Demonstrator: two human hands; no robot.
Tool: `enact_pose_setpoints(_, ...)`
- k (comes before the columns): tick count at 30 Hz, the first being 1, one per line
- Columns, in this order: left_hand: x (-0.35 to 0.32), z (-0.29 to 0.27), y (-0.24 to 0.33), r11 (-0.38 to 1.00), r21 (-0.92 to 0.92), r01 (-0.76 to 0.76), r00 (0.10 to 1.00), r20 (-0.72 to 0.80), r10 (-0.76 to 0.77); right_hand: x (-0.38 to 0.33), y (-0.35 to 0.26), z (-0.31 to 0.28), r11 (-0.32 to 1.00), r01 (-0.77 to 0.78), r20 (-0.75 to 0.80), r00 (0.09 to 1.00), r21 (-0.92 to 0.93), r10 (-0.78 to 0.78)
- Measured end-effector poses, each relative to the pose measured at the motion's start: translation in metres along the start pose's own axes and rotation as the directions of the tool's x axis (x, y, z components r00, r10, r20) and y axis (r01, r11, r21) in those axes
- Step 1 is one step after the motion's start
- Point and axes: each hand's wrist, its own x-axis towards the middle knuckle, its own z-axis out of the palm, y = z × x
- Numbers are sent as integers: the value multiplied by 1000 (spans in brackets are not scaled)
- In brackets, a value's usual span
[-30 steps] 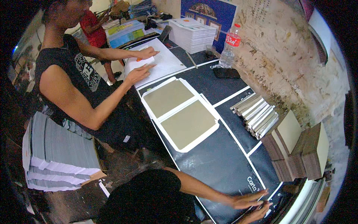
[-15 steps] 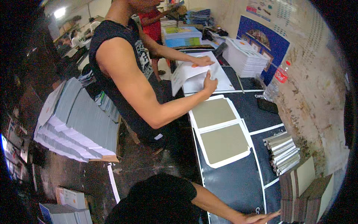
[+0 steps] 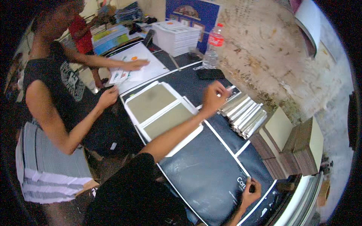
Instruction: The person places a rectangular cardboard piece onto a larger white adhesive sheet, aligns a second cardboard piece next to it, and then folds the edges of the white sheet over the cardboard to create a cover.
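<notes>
My left hand (image 3: 215, 98) reaches across the table to the far end of a pile of narrow silvery-white strips (image 3: 247, 115). Its fingers are bent into a blurred pinch; whatever is between them is too smeared to name. Under that forearm lies a white sheet (image 3: 181, 101) bearing two olive-grey boards (image 3: 151, 102), side by side with a thin gap. My right hand (image 3: 250, 193) is at the near right, above the black table mat (image 3: 203, 173). Its fingers curl together, and I cannot make out anything in them.
Stacks of grey boards (image 3: 277, 130) stand at the right edge. Beyond the strips are a dark phone (image 3: 210, 74) and a clear bottle (image 3: 214, 49). On the left a co-worker's hand (image 3: 135, 64) rests on printed sheets (image 3: 141, 52). A tall paper stack (image 3: 52, 162) stands lower left.
The view has swung right. My left hand has left the grey boards and moved to the strips; my right hand has come into view. One co-worker's hand has drawn back from the sheets.
</notes>
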Motion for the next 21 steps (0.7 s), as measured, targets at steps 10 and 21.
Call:
enact_pose_setpoints(10,91,-15,-211,661,703,264,733,299,-611,1,-2,-10,998,-14,-44,999,-56,11)
enact_pose_setpoints(21,111,15,-248,781,614,114,757,456,-468,5,-18,-9,996,-70,-85,994,-55,65)
